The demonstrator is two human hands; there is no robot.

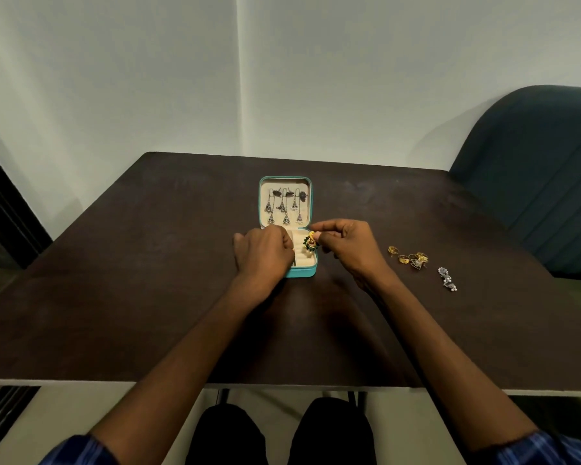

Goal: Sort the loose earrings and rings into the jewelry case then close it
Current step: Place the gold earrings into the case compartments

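Note:
A teal jewelry case [303, 271] lies open at the middle of the dark table [148, 263]. Its raised lid [285, 181] carries several silver dangling earrings [284, 208]. My right hand [344, 245] pinches a gold and green earring [310, 244] over the right side of the case's cream tray. My left hand [264, 255] rests with curled fingers on the left part of the tray and hides it; whether it holds anything cannot be told. Several loose gold rings [409, 257] and a silver earring [447, 278] lie on the table to the right.
A dark green chair [534, 179] stands at the table's right far corner. A pale wall rises behind the table. My knees show below the near table edge.

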